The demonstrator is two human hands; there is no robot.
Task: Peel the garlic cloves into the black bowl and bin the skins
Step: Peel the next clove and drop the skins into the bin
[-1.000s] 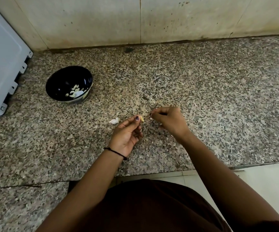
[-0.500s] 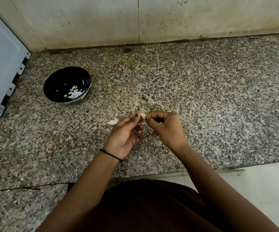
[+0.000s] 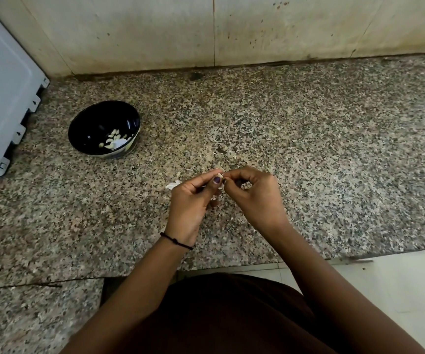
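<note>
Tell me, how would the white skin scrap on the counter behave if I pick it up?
The skin scrap looks thin and crumpled, so it is probably very light and floppy. It lies loose on the granite counter, so a push may slide or scatter it.

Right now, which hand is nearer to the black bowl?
Left. The left hand is to the right of the black bowl; the right hand is farther right, beyond the left hand.

Left hand [image 3: 188, 200], right hand [image 3: 254, 198]: fingertips together
</note>
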